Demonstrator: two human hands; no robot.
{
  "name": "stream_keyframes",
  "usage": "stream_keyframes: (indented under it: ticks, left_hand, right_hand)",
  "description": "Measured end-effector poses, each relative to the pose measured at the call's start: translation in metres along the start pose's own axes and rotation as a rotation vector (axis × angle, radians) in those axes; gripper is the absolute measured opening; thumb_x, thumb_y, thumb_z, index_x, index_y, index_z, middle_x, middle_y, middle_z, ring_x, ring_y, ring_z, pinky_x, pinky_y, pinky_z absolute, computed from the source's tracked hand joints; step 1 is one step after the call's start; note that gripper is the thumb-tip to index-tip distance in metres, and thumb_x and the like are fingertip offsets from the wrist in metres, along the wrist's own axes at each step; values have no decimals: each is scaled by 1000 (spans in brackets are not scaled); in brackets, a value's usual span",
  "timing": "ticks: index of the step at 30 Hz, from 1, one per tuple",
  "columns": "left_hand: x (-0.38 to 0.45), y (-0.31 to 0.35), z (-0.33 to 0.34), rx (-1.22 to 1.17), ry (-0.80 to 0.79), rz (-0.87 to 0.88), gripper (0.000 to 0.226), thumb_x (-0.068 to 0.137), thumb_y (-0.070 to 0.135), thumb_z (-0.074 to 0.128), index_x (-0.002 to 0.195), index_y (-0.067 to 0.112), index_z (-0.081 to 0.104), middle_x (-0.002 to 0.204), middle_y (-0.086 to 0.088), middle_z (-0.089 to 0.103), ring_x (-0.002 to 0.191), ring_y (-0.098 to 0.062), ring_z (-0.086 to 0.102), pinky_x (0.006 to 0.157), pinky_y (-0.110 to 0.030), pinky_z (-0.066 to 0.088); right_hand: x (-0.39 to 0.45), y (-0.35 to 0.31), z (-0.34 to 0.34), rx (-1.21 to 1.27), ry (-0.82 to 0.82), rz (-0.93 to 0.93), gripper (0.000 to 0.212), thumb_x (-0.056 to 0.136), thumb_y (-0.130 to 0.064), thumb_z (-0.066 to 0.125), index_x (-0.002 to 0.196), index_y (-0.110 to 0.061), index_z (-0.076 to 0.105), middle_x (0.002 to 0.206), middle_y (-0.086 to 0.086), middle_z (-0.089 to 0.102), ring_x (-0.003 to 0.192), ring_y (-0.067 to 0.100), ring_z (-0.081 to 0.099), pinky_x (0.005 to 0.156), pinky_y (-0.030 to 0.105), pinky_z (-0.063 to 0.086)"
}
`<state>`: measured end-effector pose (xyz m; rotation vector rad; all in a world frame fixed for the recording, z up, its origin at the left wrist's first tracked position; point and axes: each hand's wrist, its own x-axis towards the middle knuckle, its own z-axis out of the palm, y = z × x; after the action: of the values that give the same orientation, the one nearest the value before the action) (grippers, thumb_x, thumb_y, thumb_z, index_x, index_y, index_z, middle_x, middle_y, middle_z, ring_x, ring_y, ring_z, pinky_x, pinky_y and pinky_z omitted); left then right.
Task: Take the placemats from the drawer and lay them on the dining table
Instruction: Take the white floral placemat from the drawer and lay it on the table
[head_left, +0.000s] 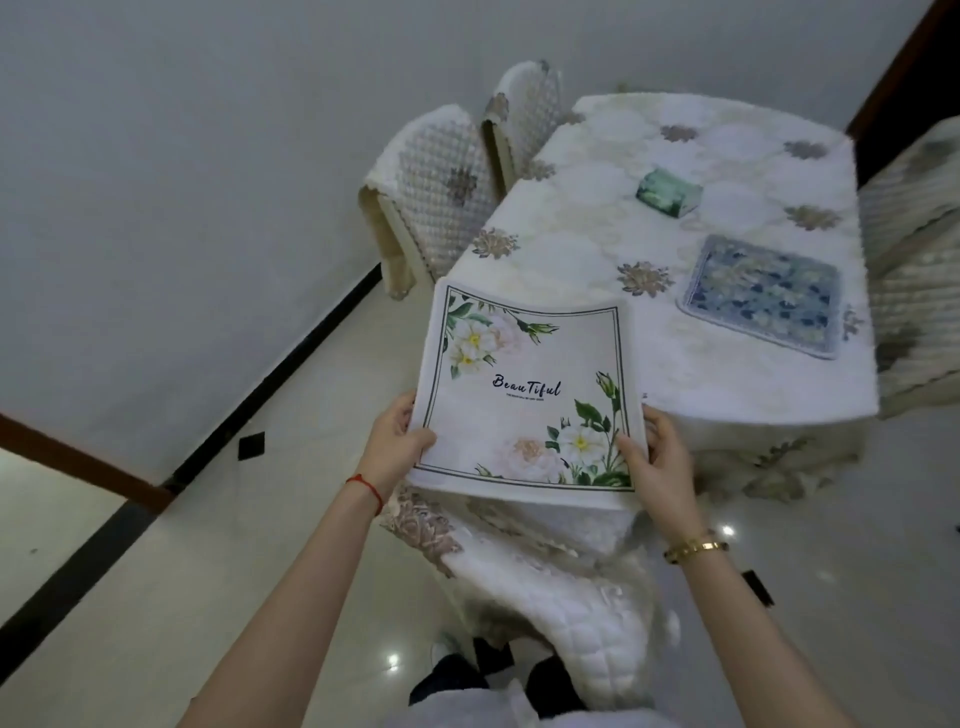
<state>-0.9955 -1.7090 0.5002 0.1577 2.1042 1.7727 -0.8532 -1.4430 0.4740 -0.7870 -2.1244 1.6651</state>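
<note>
White floral placemat between our hands

Our left hand (397, 434) and right hand (655, 449) grip the square white floral placemat (524, 389) by its near corners.

Dim, flat indoor light with a cool grey-green cast. Shadows soft and weak. Small bright glare spots on the glossy floor tiles (393, 660) at lower centre and lower right. Strong wide-angle distortion: the black baseboard line (270, 384) slants and bows across the left of the frame. Print on the held placemat (524, 389) is sharp at centre. Upper right is soft and smeared; the green box (669, 193) and chair covers (426, 187) lack detail. Compression blotching on the wall (208, 156), upper left.
</note>
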Motion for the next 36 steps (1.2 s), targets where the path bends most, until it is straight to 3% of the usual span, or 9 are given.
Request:
stream_keyframes:
  ticks: [4, 7, 10, 15, 18, 23, 26, 31, 36]
  left_hand:
    - [35, 2, -8, 16, -106, -18, 57, 78, -23, 47, 119, 15, 55, 103, 10, 66, 85, -1, 67, 76, -22, 56]
    - [62, 2, -6, 26, -157, -28, 54, 78, -22, 47, 121, 11, 55, 100, 6, 67, 88, -14, 65, 77, -27, 55]
    - [88, 4, 4, 18, -191, -47, 55, 78, -24, 47, 123, 7, 54, 98, 3, 66, 84, -9, 66, 68, -18, 55]
    - [133, 5, 25, -1, -242, -53, 59, 77, -25, 45, 125, 7, 53, 106, -3, 65, 96, -20, 62, 70, -16, 54]
    - [161, 7, 41, 10, -254, -59, 56, 78, -25, 45, 118, 14, 52, 100, 4, 64, 89, -15, 62, 67, -14, 53]
    - [210, 3, 66, 27, -285, -67, 59, 77, -27, 44, 123, 9, 51, 104, 0, 63, 88, -11, 63, 70, -14, 53]
    - [238, 0, 81, 51, -306, -66, 61, 76, -28, 42, 121, 12, 51, 100, 4, 64, 79, 0, 66, 69, -14, 53]
    - [276, -7, 103, 70, -344, -69, 59, 76, -26, 44, 121, 12, 52, 112, -7, 63, 98, -21, 62, 79, -20, 54]
    - [305, -17, 121, 110, -357, -85, 58, 76, -27, 44, 116, 15, 53, 103, 4, 65, 86, -2, 66, 77, -17, 54]
  right_hand:
    - [2, -2, 16, -31, 109, 44, 37, 93, -7, 60, 128, -16, 51, 107, -2, 67, 92, 7, 66, 72, 14, 54]
    - [11, -3, 22, -31, 173, 80, 32, 93, -7, 60, 120, -22, 51, 105, -4, 67, 92, 2, 64, 70, 9, 52]
    - [26, -2, 26, -40, 225, 115, 34, 93, -8, 59, 123, -20, 50, 104, -4, 66, 91, 2, 63, 68, 8, 51]
    - [59, 6, 25, -37, 272, 120, 33, 95, -10, 57, 126, -16, 47, 100, -5, 67, 87, 7, 65, 68, 14, 53]
    - [83, 11, 24, -21, 302, 121, 29, 96, -7, 56, 122, -16, 48, 92, -8, 66, 77, 9, 63, 64, 17, 53]
    - [124, 28, 20, -36, 345, 134, 29, 95, -9, 57, 121, -19, 48, 92, -7, 67, 80, 8, 65, 66, 14, 53]
    - [147, 40, 16, -74, 372, 157, 31, 95, -12, 58, 124, -19, 49, 96, -1, 69, 85, 12, 67, 66, 13, 52]
    - [176, 52, 12, -96, 401, 189, 32, 94, -12, 58, 124, -17, 49, 95, 2, 70, 78, 13, 66, 60, 11, 49]
    - [202, 67, 10, -111, 398, 223, 29, 95, -11, 57, 122, -18, 49, 92, -1, 70, 65, -5, 60, 57, 9, 46]
